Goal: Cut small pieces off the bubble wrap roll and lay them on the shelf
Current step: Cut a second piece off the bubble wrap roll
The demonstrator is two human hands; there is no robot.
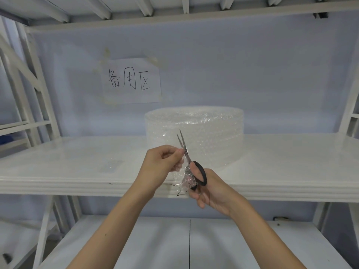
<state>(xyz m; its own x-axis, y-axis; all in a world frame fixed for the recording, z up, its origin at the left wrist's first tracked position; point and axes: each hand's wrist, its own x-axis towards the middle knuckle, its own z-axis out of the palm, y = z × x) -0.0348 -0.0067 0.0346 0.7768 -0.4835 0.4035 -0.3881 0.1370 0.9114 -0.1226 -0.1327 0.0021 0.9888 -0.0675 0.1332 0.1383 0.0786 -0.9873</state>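
A wide roll of clear bubble wrap [204, 131] stands upright on the white shelf [281, 158], near the middle. A loose strip of bubble wrap [177, 172] comes off it toward the front edge. My left hand [161, 166] pinches the top of that strip. My right hand [208, 189] grips black-handled scissors [187, 158], blades slightly apart and pointing up, against the strip just right of my left fingers. A small cut piece of bubble wrap [111, 165] lies flat on the shelf to the left.
A paper sign with handwritten characters [131, 80] is taped to the back wall above the roll. White frame uprights [41, 105] stand at the left and right ends. A lower shelf [136, 245] lies beneath my arms, and another shelf is overhead.
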